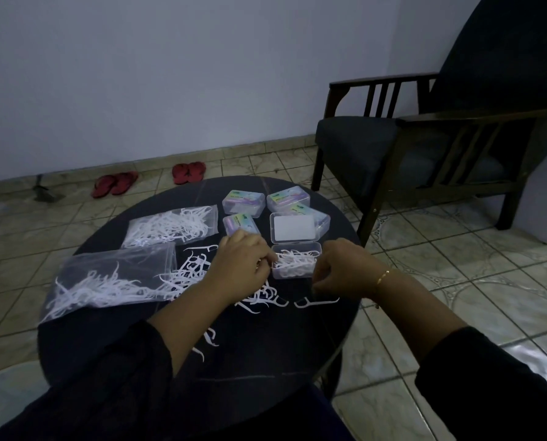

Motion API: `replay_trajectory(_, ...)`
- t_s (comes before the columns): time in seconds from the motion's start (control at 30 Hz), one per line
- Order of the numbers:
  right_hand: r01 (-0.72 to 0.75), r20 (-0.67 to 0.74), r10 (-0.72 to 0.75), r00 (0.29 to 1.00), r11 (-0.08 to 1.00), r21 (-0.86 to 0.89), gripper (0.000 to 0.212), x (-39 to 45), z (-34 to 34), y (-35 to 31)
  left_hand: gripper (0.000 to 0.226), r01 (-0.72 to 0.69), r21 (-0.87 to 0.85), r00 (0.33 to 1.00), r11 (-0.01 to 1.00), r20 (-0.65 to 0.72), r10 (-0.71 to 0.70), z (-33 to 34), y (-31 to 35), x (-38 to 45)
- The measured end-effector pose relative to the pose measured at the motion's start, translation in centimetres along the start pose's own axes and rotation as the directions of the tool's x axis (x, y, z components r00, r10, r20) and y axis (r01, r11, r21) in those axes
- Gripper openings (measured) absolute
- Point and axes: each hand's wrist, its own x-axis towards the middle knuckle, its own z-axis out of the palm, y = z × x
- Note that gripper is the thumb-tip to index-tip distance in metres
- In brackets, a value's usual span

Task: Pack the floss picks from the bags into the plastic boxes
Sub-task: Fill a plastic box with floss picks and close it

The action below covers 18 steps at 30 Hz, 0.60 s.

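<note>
Left hand (243, 259) curled, fingertips pinching floss picks (293, 261) at open plastic box (296, 262). Right hand (342, 270) curled beside box on counter (266, 354); grasp cannot be determined.

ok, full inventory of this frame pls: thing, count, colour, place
round table: 1, dark, centre
zip bags: 2, clear, holding white picks, table left
loose floss picks: many, white, between the bags and the open box
open box: 1, clear, part filled with picks, between the hands
box lid: 1, clear with white insert, just behind the open box
closed boxes: 4, clear with pastel labels, far side of the table
armchair: 1, dark, right
sandals: 2 pairs, red, floor by the wall
left hand: at the open box's left edge
right hand: fingers curled, at the box's right; gold bracelet on its wrist
</note>
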Motion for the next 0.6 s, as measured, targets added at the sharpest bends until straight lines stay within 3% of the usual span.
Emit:
replay_trajectory(0.13, 0.036, 0.062, -0.025, 0.998, 0.983, -0.183, 0.024, -0.5, 0.8, -0.5, 0.02, -0.006, 0.002, 0.987, 1.0, 0.162, 0.006, -1.2, -0.7, -1.4)
replay_trajectory(0.33, 0.03, 0.032, -0.024, 0.999, 0.977, -0.21, 0.02, -0.2, 2.3, -1.0, 0.071, -0.01, 0.103, 0.923, 0.995, 0.384, -0.031, -2.5, -2.2, -3.1)
replay_trajectory(0.6, 0.032, 0.033, -0.025, 0.999, 0.976, -0.218, 0.029, 0.0, 3.2, -1.9, 0.071, -0.006, 0.198, 0.913, 0.98, 0.402, -0.075, -2.3, -2.4, -3.2)
